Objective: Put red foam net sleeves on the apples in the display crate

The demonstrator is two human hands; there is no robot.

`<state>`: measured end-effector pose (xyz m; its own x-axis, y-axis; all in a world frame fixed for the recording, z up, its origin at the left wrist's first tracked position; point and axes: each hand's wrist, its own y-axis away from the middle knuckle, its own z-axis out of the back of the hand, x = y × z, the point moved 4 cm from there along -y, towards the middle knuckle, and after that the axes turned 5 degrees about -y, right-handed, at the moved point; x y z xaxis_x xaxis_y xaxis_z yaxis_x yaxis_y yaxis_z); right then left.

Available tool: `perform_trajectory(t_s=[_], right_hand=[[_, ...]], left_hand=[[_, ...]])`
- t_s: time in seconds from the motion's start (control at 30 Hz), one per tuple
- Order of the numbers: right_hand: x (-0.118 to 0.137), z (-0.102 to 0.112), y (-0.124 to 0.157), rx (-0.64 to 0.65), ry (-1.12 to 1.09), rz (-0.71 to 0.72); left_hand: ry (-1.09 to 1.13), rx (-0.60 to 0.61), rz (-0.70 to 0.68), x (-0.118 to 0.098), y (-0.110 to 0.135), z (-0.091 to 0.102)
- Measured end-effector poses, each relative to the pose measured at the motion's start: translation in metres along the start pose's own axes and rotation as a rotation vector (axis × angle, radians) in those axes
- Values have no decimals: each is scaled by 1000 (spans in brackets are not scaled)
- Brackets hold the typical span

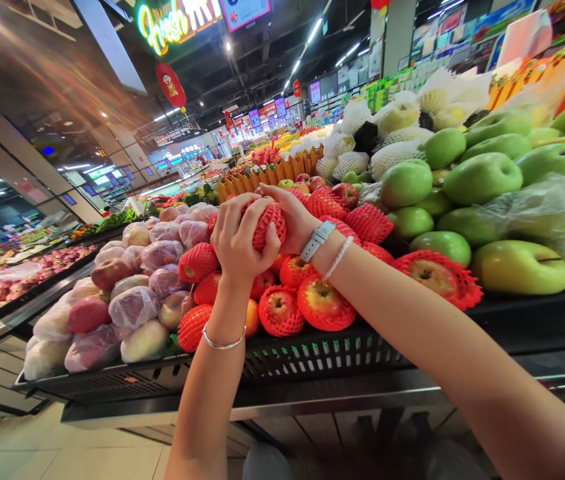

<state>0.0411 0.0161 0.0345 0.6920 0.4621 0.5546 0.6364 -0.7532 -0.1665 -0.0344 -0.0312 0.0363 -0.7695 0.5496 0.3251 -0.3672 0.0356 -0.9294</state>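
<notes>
Just above a pile of fruit, my left hand (pixel 240 233) is closed around an apple in a red foam net (pixel 268 225), its thumb in front. My right hand (pixel 293 217) grips the same apple from the right and behind, so most of its fingers are hidden. Below the hands, several more netted apples (pixel 281 307) rest in a black slotted crate (pixel 312 357). To the left of my left hand lies another red-netted fruit (pixel 197 262).
Plastic-wrapped fruit (pixel 135 307) is heaped on the left, and large green apples (pixel 482 179) on the right. White-netted fruit (pixel 397 150) and a small yellow fence (pixel 267 173) stand behind. A metal ledge (pixel 282 407) runs along the front.
</notes>
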Motion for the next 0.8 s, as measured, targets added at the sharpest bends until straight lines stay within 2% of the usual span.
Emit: perform_trajectory(t_s=[0.1,0.37,0.8], right_hand=[[-3,-2,0,32,3,-50],[-5,0,-4,101,-34,-71],[-8,4,-4,-13,-35,23]], left_hand=[[12,-10,-8,1,1,0],[13,-22,-33,-1,1,1],[64,107,23,4,0,-2]])
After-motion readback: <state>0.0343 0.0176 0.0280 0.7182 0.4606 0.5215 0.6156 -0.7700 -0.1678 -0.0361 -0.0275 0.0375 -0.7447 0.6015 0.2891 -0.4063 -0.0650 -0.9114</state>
